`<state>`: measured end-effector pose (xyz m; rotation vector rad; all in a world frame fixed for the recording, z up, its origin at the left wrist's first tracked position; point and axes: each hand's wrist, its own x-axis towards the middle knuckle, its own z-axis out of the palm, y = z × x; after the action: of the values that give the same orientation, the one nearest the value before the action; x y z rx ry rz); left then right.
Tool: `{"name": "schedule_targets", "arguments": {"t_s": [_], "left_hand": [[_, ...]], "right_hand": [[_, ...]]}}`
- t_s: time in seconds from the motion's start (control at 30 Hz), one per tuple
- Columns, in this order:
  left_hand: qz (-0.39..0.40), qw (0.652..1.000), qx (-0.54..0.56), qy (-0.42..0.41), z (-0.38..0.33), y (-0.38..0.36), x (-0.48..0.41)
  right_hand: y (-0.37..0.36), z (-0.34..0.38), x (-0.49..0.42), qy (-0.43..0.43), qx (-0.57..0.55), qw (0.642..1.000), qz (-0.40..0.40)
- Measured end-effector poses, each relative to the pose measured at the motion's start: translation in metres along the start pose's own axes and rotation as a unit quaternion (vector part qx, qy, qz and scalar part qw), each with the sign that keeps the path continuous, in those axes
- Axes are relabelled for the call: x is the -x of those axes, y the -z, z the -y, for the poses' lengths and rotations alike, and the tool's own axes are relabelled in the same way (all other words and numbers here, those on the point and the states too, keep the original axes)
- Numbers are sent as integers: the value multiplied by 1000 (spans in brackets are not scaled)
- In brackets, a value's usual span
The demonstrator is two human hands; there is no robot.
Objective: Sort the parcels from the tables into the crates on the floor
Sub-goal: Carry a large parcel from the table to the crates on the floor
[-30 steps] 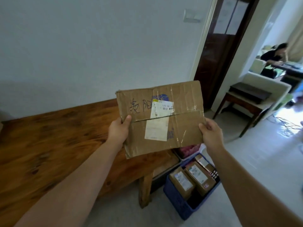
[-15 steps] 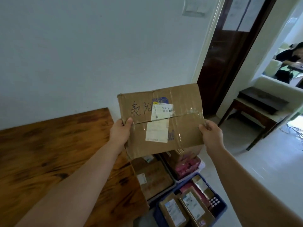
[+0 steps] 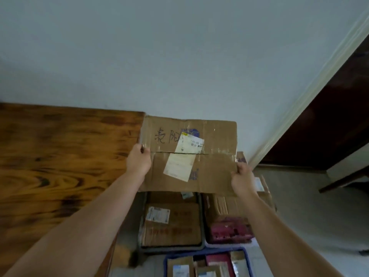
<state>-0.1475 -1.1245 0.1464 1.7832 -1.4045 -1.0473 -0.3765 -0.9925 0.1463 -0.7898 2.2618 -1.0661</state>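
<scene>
- Two hands hold the flat brown cardboard parcel with a white label (image 3: 215, 170) by its side edges. The left hand (image 3: 138, 161) pinches the left edge and the right hand (image 3: 242, 177) grips the lower right edge.
- It hangs in the air past the end of the wooden table (image 3: 60, 166), above the dark grey crate (image 3: 171, 249) on the floor.
- It looks light and fairly stiff. The taped seam could fold and the glossy tape may slip, so the bare card edges suit best.
- Compared with half a second ago, it is lower and nearer the crates.

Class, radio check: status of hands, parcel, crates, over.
Left hand and right hand grip flat brown cardboard parcel. Parcel held over dark grey crate. Nothing between.
</scene>
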Motion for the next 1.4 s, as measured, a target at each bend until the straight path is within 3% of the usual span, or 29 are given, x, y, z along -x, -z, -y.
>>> {"name": "schedule_targets", "arguments": {"t_s": [0.17,0.47,0.77,0.9,1.27,1.4], "left_hand": [[-6,995,-40,89,30,-46,-45],[-50,965,14,257,131,-137,-143],[-65,959,-53,269,233,-213,-204],[-49,963,-17,265,271,-231,-225],[51,963,72,256,339,-259,-244],[64,969,32,238,340,-262,-247]], "right_hand": [[-36,-25,-55,-33,66,996,42],[-164,-84,-148,-127,30,990,54],[-269,-184,-206,-202,15,978,47],[-308,-218,-221,-207,12,977,46],[-339,-285,-246,-212,17,976,55],[-345,-287,-248,-199,27,976,87]]}}
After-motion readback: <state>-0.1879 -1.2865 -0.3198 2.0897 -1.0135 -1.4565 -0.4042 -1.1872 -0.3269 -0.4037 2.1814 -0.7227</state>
